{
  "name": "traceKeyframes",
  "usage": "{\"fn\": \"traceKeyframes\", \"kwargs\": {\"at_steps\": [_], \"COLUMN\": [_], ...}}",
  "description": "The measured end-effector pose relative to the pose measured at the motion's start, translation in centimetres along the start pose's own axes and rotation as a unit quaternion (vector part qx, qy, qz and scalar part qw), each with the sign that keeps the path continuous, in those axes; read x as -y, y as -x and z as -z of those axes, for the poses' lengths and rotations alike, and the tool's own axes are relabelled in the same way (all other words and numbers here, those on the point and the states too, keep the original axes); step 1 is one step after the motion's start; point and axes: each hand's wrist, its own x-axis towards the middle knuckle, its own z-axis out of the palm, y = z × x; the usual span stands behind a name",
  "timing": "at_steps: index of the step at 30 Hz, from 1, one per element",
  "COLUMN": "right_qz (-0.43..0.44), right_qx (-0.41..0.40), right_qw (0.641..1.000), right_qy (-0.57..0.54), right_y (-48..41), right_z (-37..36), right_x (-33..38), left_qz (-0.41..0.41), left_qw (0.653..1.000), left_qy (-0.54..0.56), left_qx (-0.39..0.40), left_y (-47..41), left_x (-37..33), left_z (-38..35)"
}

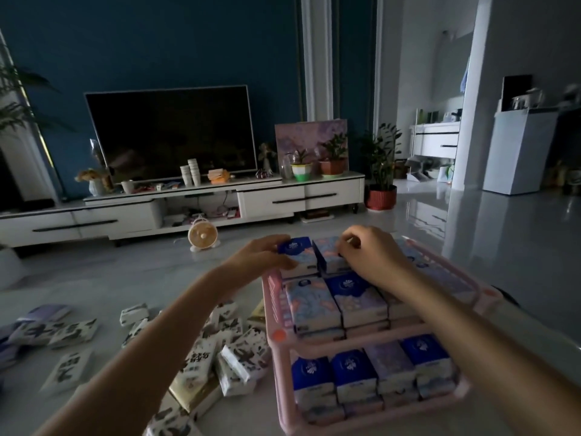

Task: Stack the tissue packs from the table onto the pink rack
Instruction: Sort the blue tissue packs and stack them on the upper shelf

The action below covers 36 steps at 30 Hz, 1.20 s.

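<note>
Both forearms are stretched forward over the rack, wrists level above its upper tier. The left hand is wrapped round a blue-topped pack at the far left corner, fingers over its far edge and thumb on the near side, while the right hand is curled tightly onto the patterned pack just beside it, apparently pinching its top. The right fingertips are partly hidden by the knuckles, the packs behind the right wrist are covered, and loose packs left of the rack are blurred in dim light.
</note>
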Motion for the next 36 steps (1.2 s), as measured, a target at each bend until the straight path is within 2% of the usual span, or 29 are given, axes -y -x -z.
{"fn": "traceKeyframes", "kwargs": {"at_steps": [2,6,15,17,19,21,22,25,27,29,33,36], "right_qz": [0.001,0.004,0.018,0.037,0.102,0.176,0.21,0.281,0.257,0.236,0.183,0.164], "right_qx": [0.002,0.015,0.038,-0.001,-0.099,-0.164,-0.159,-0.05,0.07,0.16,0.285,0.332], "right_qw": [1.0,1.0,0.999,0.998,0.988,0.97,0.965,0.953,0.953,0.947,0.933,0.92], "right_qy": [-0.003,-0.003,0.013,0.041,0.061,0.018,-0.015,-0.105,-0.141,-0.149,-0.126,-0.129], "right_y": [0.0,0.1,0.9,1.5,2.6,4.5,5.7,9.3,10.9,11.8,12.1,11.7], "right_z": [0.1,0.3,1.1,1.1,0.9,0.2,-0.2,-3.3,-6.9,-11.2,-18.9,-23.3], "right_x": [0.1,0.0,0.0,0.0,0.5,2.4,3.5,6.9,9.0,11.1,15.8,19.3], "left_qz": [0.019,0.042,0.028,0.015,-0.013,-0.049,-0.057,-0.026,0.022,0.059,0.106,0.103], "left_qw": [0.999,0.987,0.984,0.983,0.976,0.961,0.953,0.942,0.927,0.894,0.819,0.766], "left_qy": [0.002,-0.032,-0.018,-0.011,0.008,0.034,0.037,0.029,0.029,0.027,0.011,-0.013], "left_qx": [-0.028,-0.154,-0.173,-0.184,-0.217,-0.271,-0.296,-0.334,-0.373,-0.443,-0.563,-0.634], "left_y": [0.4,0.5,0.6,1.4,2.9,5.2,6.6,11.8,15.5,19.5,26.8,29.9], "left_x": [-0.1,0.0,-0.2,-0.1,0.4,1.8,3.0,8.3,13.4,18.5,24.9,27.7], "left_z": [-0.3,-1.3,-3.3,-3.4,-3.2,-2.4,-1.8,0.1,1.7,3.7,9.0,12.6]}}
